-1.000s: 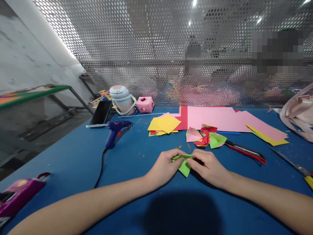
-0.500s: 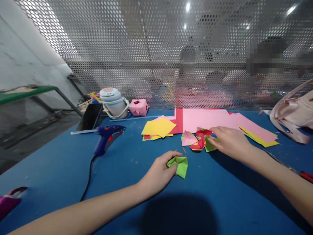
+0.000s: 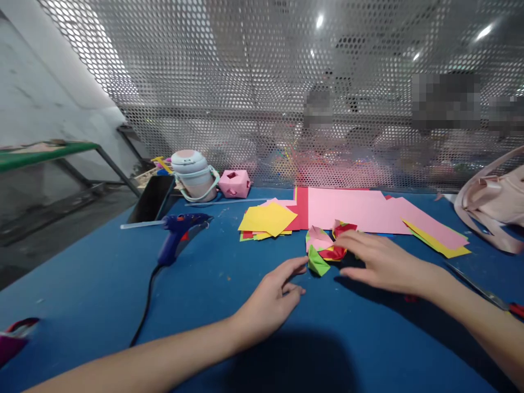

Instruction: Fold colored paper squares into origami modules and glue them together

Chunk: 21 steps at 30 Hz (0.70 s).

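Note:
A small folded green paper piece rests on the blue table by the folded pink piece. My left hand is just left of the green piece, fingers apart and nothing in its grasp; its index fingertip is at the piece's edge. Over the red and yellow folded pieces reaches my right hand, thumb and fingers spread, partly covering them. Another red folded piece shows behind its fingertips. Whatever lies under the right palm is mostly hidden.
Yellow paper sheets lie stacked at mid-table, with large pink sheets behind. On the left are a blue glue gun with its cord, a phone, a bottle and a pink paper box. Scissors and a bag are right.
My left hand has let go of the green piece, which now sits farther forward beside the pink one. My right hand has moved left and nearer, over the red pieces.

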Each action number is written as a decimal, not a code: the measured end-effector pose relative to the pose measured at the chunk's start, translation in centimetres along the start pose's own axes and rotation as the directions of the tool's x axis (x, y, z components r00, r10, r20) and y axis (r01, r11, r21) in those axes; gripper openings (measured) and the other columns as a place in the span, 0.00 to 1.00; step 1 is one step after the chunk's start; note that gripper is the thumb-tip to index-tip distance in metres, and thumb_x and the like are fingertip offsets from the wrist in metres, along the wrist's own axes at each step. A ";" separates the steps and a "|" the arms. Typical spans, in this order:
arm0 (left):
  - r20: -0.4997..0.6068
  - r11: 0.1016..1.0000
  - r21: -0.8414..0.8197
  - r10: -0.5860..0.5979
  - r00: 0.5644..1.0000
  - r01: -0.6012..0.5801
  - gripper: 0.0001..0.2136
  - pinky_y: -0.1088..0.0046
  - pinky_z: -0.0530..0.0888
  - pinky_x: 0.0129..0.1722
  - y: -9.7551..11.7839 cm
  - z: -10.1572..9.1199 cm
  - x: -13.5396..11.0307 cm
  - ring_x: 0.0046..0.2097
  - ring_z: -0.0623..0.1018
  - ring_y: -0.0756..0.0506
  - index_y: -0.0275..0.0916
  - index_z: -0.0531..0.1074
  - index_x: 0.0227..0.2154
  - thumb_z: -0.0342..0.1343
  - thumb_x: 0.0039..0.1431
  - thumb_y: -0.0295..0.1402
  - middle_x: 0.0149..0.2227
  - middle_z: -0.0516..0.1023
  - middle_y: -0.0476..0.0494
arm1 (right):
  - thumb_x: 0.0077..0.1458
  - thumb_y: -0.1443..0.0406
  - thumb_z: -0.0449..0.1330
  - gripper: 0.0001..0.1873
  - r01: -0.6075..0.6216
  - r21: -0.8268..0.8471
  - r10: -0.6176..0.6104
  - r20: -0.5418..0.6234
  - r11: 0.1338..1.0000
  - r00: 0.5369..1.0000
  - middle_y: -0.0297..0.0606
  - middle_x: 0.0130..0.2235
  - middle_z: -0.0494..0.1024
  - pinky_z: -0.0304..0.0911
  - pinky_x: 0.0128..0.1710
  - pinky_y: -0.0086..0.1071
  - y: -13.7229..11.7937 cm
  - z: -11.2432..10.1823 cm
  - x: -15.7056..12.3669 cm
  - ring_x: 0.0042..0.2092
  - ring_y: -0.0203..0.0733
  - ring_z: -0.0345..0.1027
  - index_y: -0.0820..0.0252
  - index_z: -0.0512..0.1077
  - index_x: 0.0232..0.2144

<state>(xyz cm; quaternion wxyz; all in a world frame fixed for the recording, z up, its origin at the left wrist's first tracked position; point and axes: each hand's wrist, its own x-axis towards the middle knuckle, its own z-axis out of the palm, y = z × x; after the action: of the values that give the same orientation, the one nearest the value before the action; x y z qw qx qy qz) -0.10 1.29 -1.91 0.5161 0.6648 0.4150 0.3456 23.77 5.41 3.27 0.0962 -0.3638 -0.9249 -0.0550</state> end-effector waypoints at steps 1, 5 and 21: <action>-0.002 1.000 0.018 0.015 1.000 -0.015 0.24 0.72 0.73 0.45 -0.2 0.0 -0.1 0.53 0.69 0.46 0.40 0.63 0.53 0.46 0.51 0.22 0.52 0.69 0.41 | 0.53 0.63 0.57 0.13 0.036 -0.029 -0.036 0.022 0.999 0.999 0.41 0.43 0.74 0.64 0.37 0.35 -0.1 0.3 0.0 0.41 0.45 0.69 0.58 0.69 0.43; -0.009 0.994 0.103 0.034 0.999 -0.033 0.21 0.73 0.73 0.44 -0.2 -0.2 -0.3 0.51 0.71 0.47 0.42 0.63 0.51 0.46 0.53 0.23 0.50 0.69 0.42 | 0.57 0.72 0.49 0.12 0.046 -0.178 -0.050 -0.014 0.983 0.999 0.42 0.32 0.77 0.63 0.33 0.35 1.4 1.9 0.0 0.34 0.43 0.69 0.63 0.72 0.33; -0.116 0.852 0.462 0.335 0.935 -0.247 0.13 0.70 0.72 0.43 1.1 -4.2 1.2 0.50 0.71 0.45 0.38 0.68 0.41 0.46 0.54 0.23 0.49 0.71 0.40 | 0.59 0.58 0.50 0.15 -0.191 -0.289 0.143 -0.178 0.938 0.974 0.41 0.30 0.76 0.58 0.30 0.34 2.0 1.5 0.2 0.30 0.43 0.69 0.62 0.70 0.31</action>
<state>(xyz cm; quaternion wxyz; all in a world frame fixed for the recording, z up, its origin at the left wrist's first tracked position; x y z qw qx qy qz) -3.08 3.93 0.13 0.2513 0.7827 0.4242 0.3798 24.82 7.26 1.93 0.1146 -0.4461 -0.8609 -0.2163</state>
